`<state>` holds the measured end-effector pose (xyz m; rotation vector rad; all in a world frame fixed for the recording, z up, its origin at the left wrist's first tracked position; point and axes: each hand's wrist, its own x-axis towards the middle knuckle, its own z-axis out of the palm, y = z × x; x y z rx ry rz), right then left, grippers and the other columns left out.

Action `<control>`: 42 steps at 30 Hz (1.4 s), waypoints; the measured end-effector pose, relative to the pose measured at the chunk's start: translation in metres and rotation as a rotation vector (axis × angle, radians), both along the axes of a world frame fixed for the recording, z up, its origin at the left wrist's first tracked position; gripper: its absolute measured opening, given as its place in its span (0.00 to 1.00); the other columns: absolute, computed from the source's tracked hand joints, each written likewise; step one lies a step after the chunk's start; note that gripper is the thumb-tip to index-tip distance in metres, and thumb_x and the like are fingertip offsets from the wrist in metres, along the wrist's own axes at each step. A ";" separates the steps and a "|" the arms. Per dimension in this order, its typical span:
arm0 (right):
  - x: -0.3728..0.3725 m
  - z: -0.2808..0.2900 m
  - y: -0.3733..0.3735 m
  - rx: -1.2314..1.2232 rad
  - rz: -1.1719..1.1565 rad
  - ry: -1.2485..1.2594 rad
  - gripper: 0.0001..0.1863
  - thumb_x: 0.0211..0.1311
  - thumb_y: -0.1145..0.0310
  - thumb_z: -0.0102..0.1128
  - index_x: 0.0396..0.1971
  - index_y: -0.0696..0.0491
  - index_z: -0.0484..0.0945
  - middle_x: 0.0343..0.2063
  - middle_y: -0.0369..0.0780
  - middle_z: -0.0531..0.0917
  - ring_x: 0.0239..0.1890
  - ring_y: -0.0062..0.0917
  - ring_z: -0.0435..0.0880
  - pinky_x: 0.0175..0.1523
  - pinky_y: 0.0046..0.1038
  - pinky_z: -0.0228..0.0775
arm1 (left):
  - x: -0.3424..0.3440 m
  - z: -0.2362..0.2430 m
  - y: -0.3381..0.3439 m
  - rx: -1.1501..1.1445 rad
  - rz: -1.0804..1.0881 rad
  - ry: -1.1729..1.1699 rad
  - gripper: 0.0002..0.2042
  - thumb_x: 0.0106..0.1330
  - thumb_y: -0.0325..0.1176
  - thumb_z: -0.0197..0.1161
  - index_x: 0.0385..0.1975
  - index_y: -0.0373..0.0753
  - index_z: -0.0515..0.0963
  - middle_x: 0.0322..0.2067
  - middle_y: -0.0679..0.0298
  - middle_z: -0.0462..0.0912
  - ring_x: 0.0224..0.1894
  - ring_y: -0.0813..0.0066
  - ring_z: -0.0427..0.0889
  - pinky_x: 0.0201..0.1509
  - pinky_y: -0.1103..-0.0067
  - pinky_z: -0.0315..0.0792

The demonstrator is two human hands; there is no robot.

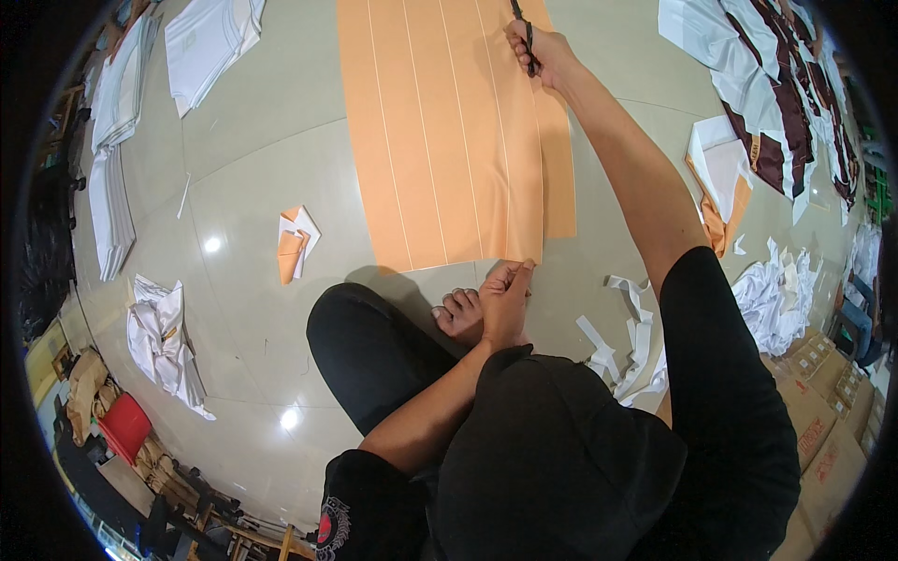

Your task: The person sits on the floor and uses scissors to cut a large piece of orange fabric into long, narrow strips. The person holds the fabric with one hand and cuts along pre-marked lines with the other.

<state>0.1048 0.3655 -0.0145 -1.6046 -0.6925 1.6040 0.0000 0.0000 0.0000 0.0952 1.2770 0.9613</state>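
Observation:
An orange sheet (426, 140), marked with pale lengthwise lines, lies on the tiled floor (234, 346), with a second orange layer (560, 187) showing along its right side. My right hand (550, 61) grips black scissors (516, 11) near the sheet's far right part; whether the blades cut into it I cannot tell. My left hand (503, 304) pinches the near right corner of the sheet, where the material ripples. My bare toes (460, 309) are just left of that hand.
White stacks (112, 215) and a crumpled white bundle (164, 346) lie left, a small folded orange-and-white piece (290, 252) nearer. At right are white-and-maroon pieces (776, 122), white scraps (636, 318), a white pile (772, 294) and cardboard boxes (823, 411). A red object (122, 421) sits lower left.

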 end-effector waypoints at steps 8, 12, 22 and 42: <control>0.003 -0.002 -0.002 -0.007 0.003 -0.018 0.09 0.54 0.72 0.68 0.21 0.55 0.75 0.18 0.33 0.76 0.16 0.13 0.69 0.19 0.17 0.61 | 0.002 0.003 0.001 -0.016 -0.004 0.003 0.06 0.69 0.31 0.64 0.30 0.39 0.81 0.18 0.78 0.72 0.20 0.93 0.64 0.24 0.90 0.54; -0.001 0.002 -0.005 -0.012 0.015 -0.029 0.10 0.54 0.71 0.67 0.20 0.55 0.74 0.17 0.33 0.76 0.16 0.13 0.69 0.20 0.17 0.61 | 0.001 -0.003 -0.004 -0.006 -0.004 0.026 0.06 0.69 0.31 0.64 0.29 0.38 0.81 0.18 0.78 0.72 0.20 0.93 0.64 0.24 0.90 0.54; 0.004 -0.008 0.001 -0.006 0.054 -0.063 0.10 0.52 0.69 0.68 0.19 0.54 0.75 0.15 0.32 0.74 0.16 0.14 0.70 0.20 0.18 0.61 | 0.002 -0.004 -0.002 0.006 -0.001 0.034 0.06 0.69 0.31 0.64 0.29 0.38 0.81 0.19 0.78 0.72 0.20 0.93 0.65 0.24 0.90 0.56; 0.002 -0.009 0.023 0.013 0.063 0.002 0.11 0.55 0.61 0.67 0.21 0.47 0.75 0.17 0.27 0.74 0.16 0.10 0.67 0.21 0.15 0.60 | -0.002 -0.010 -0.004 0.033 0.020 -0.018 0.05 0.68 0.30 0.65 0.30 0.39 0.82 0.21 0.79 0.73 0.23 0.92 0.65 0.28 0.89 0.59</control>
